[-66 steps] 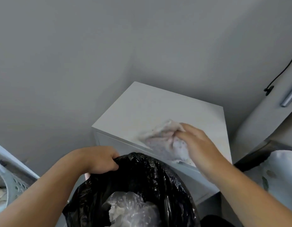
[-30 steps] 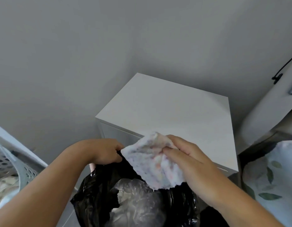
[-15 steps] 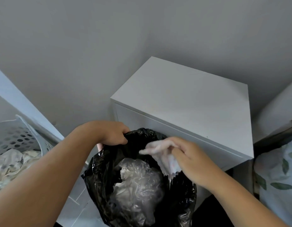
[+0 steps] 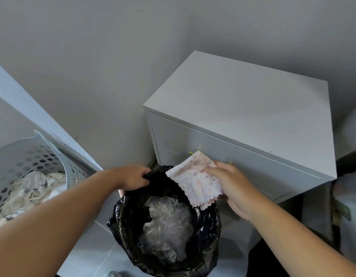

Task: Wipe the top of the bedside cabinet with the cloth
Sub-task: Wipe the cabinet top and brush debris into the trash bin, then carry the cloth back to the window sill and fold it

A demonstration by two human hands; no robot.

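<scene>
The white bedside cabinet (image 4: pixel 251 108) stands against the grey wall, its top bare. My right hand (image 4: pixel 233 188) grips a pale cloth (image 4: pixel 197 178) with pink speckles and a zigzag edge. The cloth hangs in front of the cabinet's drawer face, over the right rim of a bin lined with a black bag (image 4: pixel 165 254). My left hand (image 4: pixel 133 177) pinches the bag's rim at the bin's far left. Crumpled clear plastic (image 4: pixel 167 226) lies inside the bin.
A grey perforated laundry basket (image 4: pixel 31 156) with pale fabric in it sits at the left, beside a slanted white panel. A leaf-patterned bed cover (image 4: pixel 351 208) shows at the right edge. The floor below is pale grey.
My right hand swept the cloth off the cabinet top and brought it down over the bin. The view has dropped and shifted left. My left hand has kept its grip on the bag.
</scene>
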